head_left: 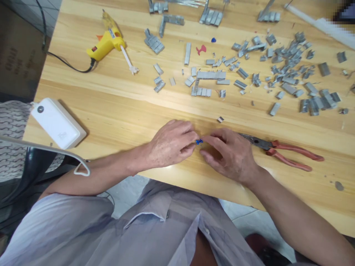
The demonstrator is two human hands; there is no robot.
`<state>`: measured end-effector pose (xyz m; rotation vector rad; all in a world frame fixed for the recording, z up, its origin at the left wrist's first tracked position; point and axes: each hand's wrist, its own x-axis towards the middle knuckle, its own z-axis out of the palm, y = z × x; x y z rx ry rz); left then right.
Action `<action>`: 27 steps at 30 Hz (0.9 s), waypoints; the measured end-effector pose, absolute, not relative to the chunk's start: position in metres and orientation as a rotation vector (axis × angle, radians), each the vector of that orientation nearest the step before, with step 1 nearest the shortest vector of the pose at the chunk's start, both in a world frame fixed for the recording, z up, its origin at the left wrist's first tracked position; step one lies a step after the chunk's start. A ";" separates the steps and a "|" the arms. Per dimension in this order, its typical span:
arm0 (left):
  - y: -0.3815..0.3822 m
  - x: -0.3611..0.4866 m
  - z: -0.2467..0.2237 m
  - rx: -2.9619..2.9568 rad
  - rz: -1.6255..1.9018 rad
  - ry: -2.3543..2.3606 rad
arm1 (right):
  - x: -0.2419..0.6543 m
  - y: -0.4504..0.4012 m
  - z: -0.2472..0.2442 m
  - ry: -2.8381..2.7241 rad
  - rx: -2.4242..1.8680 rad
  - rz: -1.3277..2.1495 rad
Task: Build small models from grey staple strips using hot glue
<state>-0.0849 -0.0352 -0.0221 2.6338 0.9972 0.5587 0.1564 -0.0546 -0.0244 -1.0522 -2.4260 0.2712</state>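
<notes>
Near the table's front edge, my left hand (176, 144) is closed, thumb and forefinger pinching a small blue piece that looks like a push pin (199, 142). Facing it from the right is my right hand (231, 153), its thumb and forefinger apart. The right forefinger's tip is very close to the blue pin; whether it touches cannot be made out. Just beyond the right hand lie pliers with red handles (294, 147), their jaws partly hidden behind that hand. A small silver and dark piece (220, 119) rests on the wood above my fingers.
A yellow glue gun (107, 42) lies at the back left, its cord running off the table. A white power bank (59, 123) sits at the left edge. Many bits of grey metal strip (288, 55) are scattered at the back right, near a red scrap (201, 49).
</notes>
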 end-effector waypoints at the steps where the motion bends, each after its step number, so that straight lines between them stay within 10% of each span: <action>1: -0.035 -0.085 -0.022 2.636 0.549 0.998 | 0.157 -0.055 -0.024 -2.429 -1.039 0.265; 27: -0.034 -0.084 -0.024 2.659 0.581 0.993 | 0.155 -0.055 -0.026 -2.471 -0.993 0.207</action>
